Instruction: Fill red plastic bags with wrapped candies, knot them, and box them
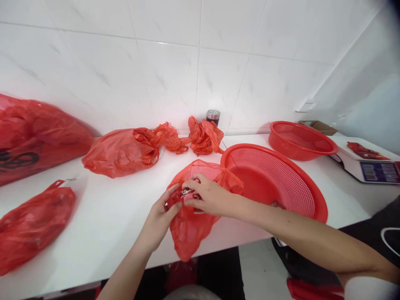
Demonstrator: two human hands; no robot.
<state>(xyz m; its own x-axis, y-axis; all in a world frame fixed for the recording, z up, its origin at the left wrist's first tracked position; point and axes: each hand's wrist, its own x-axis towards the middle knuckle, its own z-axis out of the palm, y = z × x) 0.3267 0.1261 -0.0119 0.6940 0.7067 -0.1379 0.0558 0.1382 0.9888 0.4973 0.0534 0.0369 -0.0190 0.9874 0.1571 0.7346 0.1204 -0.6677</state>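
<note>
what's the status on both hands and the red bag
Right hand holding packet at red bag; left hand touching bag, grip unclear; basket right against bag's right side.

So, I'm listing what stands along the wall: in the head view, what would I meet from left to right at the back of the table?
Large red plastic bag with black print → filled red plastic bag → crumpled red plastic bag → round red plastic basket → weighing scale.
</note>
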